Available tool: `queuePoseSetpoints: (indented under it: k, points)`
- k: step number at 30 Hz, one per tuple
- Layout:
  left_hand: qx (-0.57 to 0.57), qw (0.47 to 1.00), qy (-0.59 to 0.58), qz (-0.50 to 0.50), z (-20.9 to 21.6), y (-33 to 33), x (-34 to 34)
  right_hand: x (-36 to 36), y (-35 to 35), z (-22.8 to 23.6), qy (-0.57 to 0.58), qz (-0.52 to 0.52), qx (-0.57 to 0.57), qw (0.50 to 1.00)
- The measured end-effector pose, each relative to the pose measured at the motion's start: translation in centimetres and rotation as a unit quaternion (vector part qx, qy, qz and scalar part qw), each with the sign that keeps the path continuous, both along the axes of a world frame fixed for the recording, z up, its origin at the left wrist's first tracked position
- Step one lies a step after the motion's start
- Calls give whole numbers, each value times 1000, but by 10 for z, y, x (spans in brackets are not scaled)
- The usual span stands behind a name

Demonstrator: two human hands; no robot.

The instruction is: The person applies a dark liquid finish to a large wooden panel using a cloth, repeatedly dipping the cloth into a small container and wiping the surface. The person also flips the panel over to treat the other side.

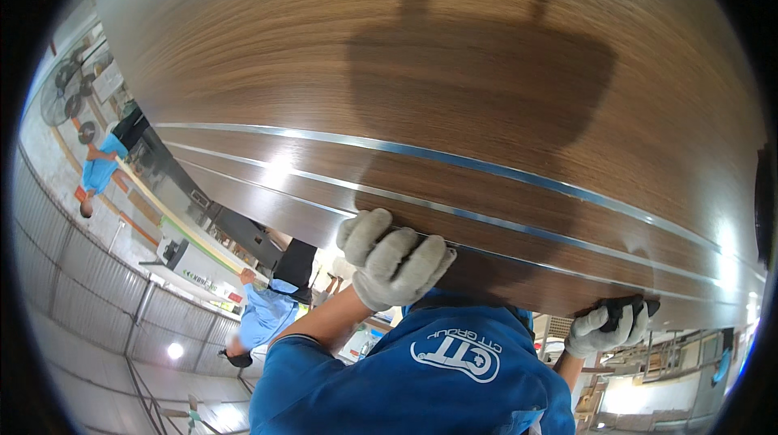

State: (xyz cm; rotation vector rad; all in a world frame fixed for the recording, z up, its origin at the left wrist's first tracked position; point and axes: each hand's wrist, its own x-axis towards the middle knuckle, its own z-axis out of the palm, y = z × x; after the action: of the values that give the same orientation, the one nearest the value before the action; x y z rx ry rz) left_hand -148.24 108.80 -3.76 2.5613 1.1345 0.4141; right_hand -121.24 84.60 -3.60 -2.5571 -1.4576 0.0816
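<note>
A large wood-grain board (267, 54) fills the upper view, with several shiny metal strips (454, 157) running across it. My left hand (393, 261), in a pale grey work glove, rests against the board beside the lowest strip. Its fingers are curled, and a thin, light-edged object shows beneath them, its kind unclear. Farther right, near the board's lower edge, my right hand (608, 330) wears a similar glove. Its fingers close round a small black object (636, 305), too covered to name. Both hands touch or nearly touch the board.
Two people in blue shirts, one (271, 311) nearer and one (105, 161) farther off, appear upside down at the left beside a long pale panel (174, 212). A fan (65, 93) is at the far left. Racks (673, 358) stand at lower right. A dark shadow crosses the board.
</note>
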Motion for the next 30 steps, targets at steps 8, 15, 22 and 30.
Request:
queuePoseSetpoints:
  k: [8,15,22,30]
  points:
    - [-7,1000,-5,-14,5,11,3,-6,25,3,17,21,0,1000]
    - [-53,996,39,-60,14,42,-9,-16,53,7,-17,24,21,999]
    - [-68,983,57,-159,7,-6,27,-13,32,5,10,-19,41,999]
    - [-144,955,3,-259,5,-57,132,-4,6,4,33,-32,58,997]
